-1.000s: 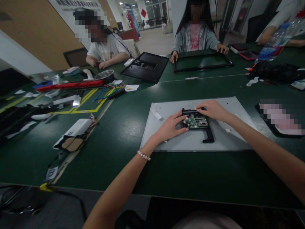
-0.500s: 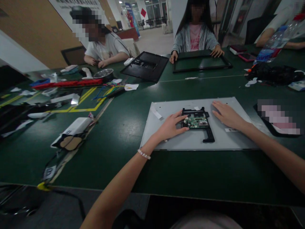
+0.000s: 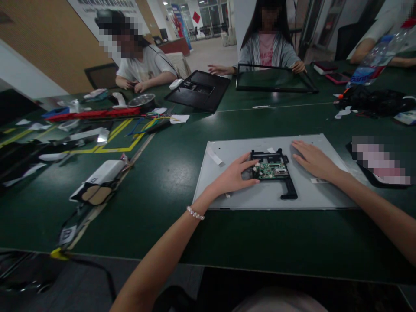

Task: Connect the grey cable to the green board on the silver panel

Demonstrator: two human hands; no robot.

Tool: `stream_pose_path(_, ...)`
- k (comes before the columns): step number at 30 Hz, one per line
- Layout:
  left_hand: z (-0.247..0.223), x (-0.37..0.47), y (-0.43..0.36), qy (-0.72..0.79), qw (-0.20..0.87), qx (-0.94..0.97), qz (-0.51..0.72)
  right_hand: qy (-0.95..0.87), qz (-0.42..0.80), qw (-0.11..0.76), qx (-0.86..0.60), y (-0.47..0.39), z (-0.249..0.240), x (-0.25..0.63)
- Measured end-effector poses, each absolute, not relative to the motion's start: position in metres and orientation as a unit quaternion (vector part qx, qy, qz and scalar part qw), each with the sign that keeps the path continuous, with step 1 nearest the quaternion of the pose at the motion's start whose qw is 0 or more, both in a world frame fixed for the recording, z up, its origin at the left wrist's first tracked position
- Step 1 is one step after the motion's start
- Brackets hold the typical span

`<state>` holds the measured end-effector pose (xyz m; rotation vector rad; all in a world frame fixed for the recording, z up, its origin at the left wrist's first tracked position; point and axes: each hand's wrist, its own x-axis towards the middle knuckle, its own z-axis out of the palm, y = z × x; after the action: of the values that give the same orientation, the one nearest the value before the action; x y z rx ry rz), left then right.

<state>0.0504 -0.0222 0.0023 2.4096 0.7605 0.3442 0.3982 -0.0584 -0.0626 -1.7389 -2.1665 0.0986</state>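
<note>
A white pack (image 3: 110,169) with a black-and-tan end lies on the near left part of the green table (image 3: 156,234). Beyond it, at the far left, are a red strip (image 3: 97,113) and a round metal item (image 3: 143,100). Farther right, a black panel (image 3: 214,97) lies at an angle.

A light grey panel (image 3: 221,201) lies flat in front of the camera wearer. A white strip (image 3: 215,157) is on its far left part. The left hand (image 3: 235,175) is open, with thumb and forefinger spread; the fingertips touch the left side of the green circuit board (image 3: 267,170) and its black bracket (image 3: 289,188). This assembly is at the middle of the grey panel, between the two hands. The bracket's arm extends toward the near edge. A small white piece (image 3: 271,150) is at its far edge.

Across the table, a person's hand (image 3: 298,66) grips a black rectangular frame (image 3: 276,90), with the far side tilted up. The right hand (image 3: 313,161) is released, palm down on the grey panel, right of the bracket and apart from it. A pale label (image 3: 319,180) is just beside its wrist. At the far right stands a plastic bottle (image 3: 372,63), tilted in view.
</note>
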Motion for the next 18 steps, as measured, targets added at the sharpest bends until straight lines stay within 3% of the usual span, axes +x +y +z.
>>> stream_pose_path(11, 0.013, 0.049, -0.022, 0.293, 0.322, 0.893, 0.116, -0.771, 0.057, 0.264, -0.576, -0.058, -0.037, 0.388)
stream_pose_path(18, 0.011, 0.048, -0.020, 0.283, 0.329, 0.892, 0.127, -0.826, 0.048, 0.246, -0.504, -0.036, -0.013, 0.359)
